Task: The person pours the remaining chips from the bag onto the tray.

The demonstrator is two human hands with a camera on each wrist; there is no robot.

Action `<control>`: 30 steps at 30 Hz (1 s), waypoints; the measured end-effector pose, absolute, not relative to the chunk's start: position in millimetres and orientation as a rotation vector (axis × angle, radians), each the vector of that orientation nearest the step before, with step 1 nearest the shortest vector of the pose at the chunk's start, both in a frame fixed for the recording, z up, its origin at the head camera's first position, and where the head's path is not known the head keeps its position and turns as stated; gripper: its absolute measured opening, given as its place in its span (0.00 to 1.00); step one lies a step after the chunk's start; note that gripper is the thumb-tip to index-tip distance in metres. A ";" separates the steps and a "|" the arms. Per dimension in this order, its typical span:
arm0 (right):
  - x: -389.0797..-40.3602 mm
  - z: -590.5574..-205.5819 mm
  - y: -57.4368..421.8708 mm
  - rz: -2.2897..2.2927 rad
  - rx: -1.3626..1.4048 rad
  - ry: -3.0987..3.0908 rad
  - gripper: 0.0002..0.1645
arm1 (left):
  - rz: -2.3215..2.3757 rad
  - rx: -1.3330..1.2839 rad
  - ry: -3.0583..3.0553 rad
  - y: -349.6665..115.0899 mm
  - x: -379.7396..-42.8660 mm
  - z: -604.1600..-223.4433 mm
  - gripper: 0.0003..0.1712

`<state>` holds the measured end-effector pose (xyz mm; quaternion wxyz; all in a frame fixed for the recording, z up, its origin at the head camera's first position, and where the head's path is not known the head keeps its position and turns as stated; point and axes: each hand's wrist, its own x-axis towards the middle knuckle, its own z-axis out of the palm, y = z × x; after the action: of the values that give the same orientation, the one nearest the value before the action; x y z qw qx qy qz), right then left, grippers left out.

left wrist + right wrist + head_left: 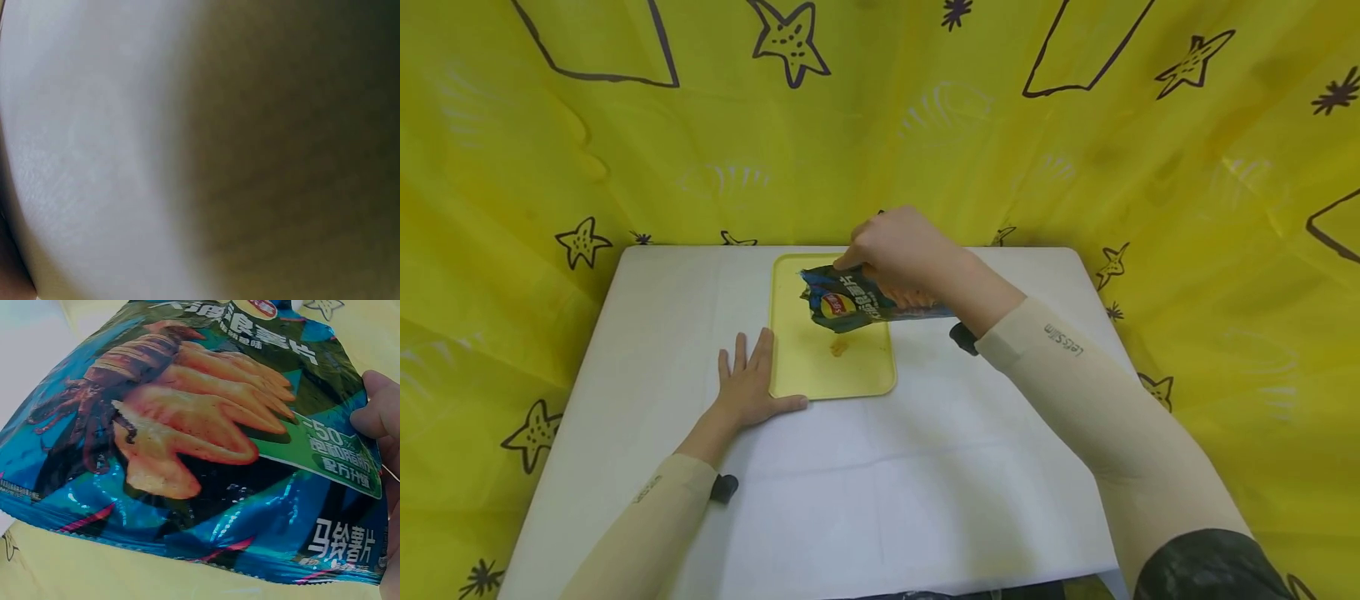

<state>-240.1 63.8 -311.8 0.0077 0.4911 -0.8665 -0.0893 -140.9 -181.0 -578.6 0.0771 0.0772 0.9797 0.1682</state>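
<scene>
One potato-chip bag (842, 304) is held above the yellow tray (865, 375), its ragged end over the tray, the other end beyond the tray's right edge. Right hand (906, 250): fingers clamped on the bag's side edge. Chip fragments (838, 346) lie on the tray. Left hand (748, 396): fingers spread, at the tray's near-left corner. For clean pouring, lower the ragged end toward the tray's middle and shake gently; spillage past the rim seems the main risk.
</scene>
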 end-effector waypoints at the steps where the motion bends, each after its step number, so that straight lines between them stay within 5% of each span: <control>1: -240.2 -312.6 63.7 -0.275 1.533 -2.706 0.23 | 0.506 0.229 2.930 -181.0 -140.7 -578.9 0.77; 30: -245.7 -308.8 59.7 -0.264 1.496 -2.762 0.22 | 0.516 0.235 2.955 -181.8 -142.2 -580.4 0.77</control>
<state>-245.7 59.7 -308.8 -0.0053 0.4745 -0.8763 -0.0837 -142.2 -181.8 -580.4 0.0666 0.0779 0.9799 0.1710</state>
